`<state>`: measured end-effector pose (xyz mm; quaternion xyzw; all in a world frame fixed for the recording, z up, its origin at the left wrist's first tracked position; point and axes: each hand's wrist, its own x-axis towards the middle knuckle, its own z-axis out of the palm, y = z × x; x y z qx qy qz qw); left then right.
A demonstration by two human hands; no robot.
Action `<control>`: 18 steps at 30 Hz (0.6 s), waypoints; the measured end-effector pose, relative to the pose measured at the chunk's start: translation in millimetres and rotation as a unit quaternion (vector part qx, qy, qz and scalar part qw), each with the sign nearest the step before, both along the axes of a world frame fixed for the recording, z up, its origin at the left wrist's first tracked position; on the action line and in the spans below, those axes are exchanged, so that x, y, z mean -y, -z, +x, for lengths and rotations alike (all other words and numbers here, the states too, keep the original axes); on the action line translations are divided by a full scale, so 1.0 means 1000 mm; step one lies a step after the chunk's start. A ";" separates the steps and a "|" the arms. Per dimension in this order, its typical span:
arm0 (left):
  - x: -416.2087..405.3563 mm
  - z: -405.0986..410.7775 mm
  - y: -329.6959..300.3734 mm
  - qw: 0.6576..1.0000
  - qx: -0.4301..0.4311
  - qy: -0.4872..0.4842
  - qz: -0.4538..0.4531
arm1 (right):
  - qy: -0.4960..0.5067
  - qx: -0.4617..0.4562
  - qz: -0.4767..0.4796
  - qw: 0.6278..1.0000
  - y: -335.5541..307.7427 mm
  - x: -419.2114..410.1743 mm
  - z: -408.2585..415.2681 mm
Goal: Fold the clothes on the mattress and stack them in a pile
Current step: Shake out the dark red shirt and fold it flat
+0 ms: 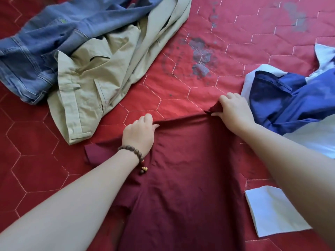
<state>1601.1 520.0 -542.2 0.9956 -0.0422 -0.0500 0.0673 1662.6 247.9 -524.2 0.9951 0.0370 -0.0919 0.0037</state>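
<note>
A dark maroon garment (184,178) lies spread flat on the red quilted mattress (208,20) in front of me. My left hand (139,134), with a bead bracelet on the wrist, pinches the garment's far edge on the left. My right hand (233,111) grips the same far edge at its right corner, bunching the cloth a little. Both hands hold the edge taut between them. One maroon sleeve sticks out at the left below my left wrist.
Beige trousers (101,84) and blue jeans (45,46) lie crumpled at the upper left. A blue and white garment (290,104) lies in a heap at the right, with a white piece (273,209) beside the maroon garment. Grey stains mark the mattress centre.
</note>
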 end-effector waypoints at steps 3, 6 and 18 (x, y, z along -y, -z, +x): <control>0.002 0.006 -0.003 0.997 0.014 -0.044 0.055 | 0.037 0.061 -0.024 0.997 -0.001 -0.009 -0.004; 0.024 -0.019 -0.007 0.997 0.082 -0.012 0.010 | -0.001 0.146 0.046 0.988 0.004 -0.041 -0.043; -0.013 -0.076 0.032 0.997 -0.047 0.029 0.055 | 0.002 0.035 -0.045 0.998 0.038 -0.020 -0.124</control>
